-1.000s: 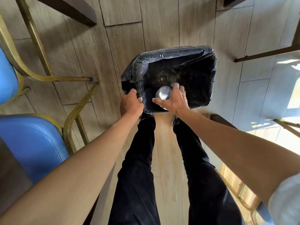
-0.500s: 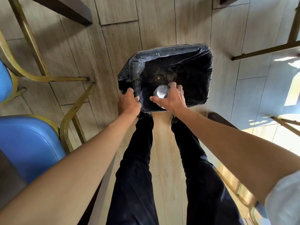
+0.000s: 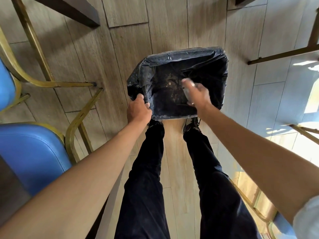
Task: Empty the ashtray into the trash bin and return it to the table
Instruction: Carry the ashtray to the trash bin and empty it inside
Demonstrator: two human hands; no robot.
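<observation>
A square trash bin [image 3: 198,54] lined with a black bag stands on the floor just in front of my feet. My left hand [image 3: 139,109] grips the bag's rim at the near left corner. My right hand [image 3: 198,94] is over the bin's opening, blurred, and is closed around the metal ashtray [image 3: 186,91]. The ashtray is tipped on its side and only a grey sliver of it shows past my fingers. Ash and small scraps lie at the bottom of the bin.
Blue padded chairs [image 3: 32,156] with gold metal frames stand at the left. Another gold chair frame [image 3: 255,202] is at the lower right. Dark table legs [image 3: 72,9] cross the top left and a thin bar [image 3: 283,55] the top right. The floor is pale wood planks.
My right hand has moved further over the bin and turned the ashtray, whose round silver underside no longer faces me. My left hand stays on the bag's rim.
</observation>
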